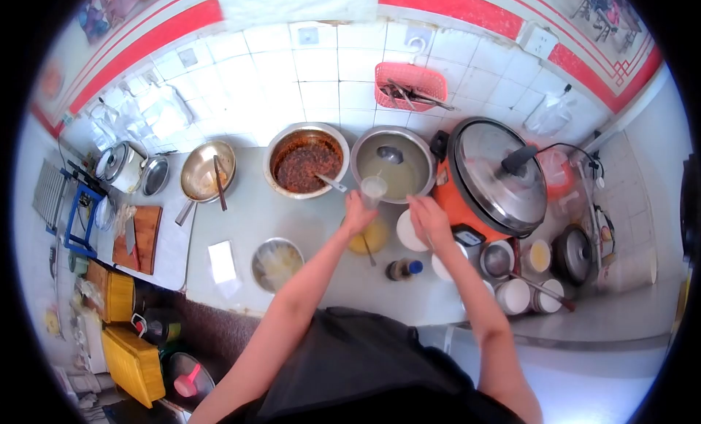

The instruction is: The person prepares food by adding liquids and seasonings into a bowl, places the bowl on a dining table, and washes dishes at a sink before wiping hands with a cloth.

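Note:
My left hand (359,214) is closed around a small clear plastic cup (374,187), which it holds up by the near rim of a steel bowl of cloudy liquid (410,163). A ladle (390,155) rests in that liquid. My right hand (431,221), its fingers stretched out, is just below the same bowl's right side, over a white round container (409,233); no object shows in it. Under my left wrist is a bowl with yellow contents (372,236) and a spoon handle. To the left stands a steel bowl of dark red sauce (305,161) with a spoon in it.
An orange electric cooker (467,198) with a glass lid stands at the right. Near me are a dark bottle with a blue cap (404,269), a steel bowl (276,263) and several white containers (513,296). A knife lies on a cutting board (148,238) at the left.

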A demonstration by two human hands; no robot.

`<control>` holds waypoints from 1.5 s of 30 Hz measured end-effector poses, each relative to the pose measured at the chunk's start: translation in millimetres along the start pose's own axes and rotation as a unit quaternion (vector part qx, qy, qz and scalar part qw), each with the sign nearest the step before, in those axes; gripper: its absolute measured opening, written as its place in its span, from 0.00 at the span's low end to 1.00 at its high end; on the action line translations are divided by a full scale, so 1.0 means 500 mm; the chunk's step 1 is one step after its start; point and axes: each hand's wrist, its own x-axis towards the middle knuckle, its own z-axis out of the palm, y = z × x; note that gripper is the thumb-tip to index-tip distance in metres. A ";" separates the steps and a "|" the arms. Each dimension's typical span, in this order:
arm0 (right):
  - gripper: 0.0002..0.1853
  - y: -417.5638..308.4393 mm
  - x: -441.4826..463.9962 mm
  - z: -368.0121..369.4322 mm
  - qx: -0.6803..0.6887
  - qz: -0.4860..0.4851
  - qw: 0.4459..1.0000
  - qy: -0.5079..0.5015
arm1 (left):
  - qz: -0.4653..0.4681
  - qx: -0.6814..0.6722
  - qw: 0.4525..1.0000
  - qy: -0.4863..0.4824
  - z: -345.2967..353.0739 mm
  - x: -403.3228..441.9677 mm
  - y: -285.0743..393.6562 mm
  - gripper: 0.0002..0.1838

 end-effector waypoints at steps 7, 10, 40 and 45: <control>0.07 0.224 -0.045 0.163 -0.067 0.118 0.982 -0.128 | 0.006 0.017 1.000 0.014 -0.011 -0.025 0.002 0.34; 0.06 0.275 -0.080 0.250 0.159 0.340 0.927 -0.006 | 0.011 0.044 0.999 0.014 0.003 -0.033 -0.027 0.35; 0.11 -0.108 0.006 -0.061 0.266 0.389 0.880 0.051 | -0.040 0.086 0.995 -0.031 0.003 -0.025 0.005 0.39; 0.11 -0.163 -0.051 -0.083 0.069 0.129 0.989 -0.010 | -0.014 -0.001 1.000 -0.027 -0.013 -0.062 0.021 0.36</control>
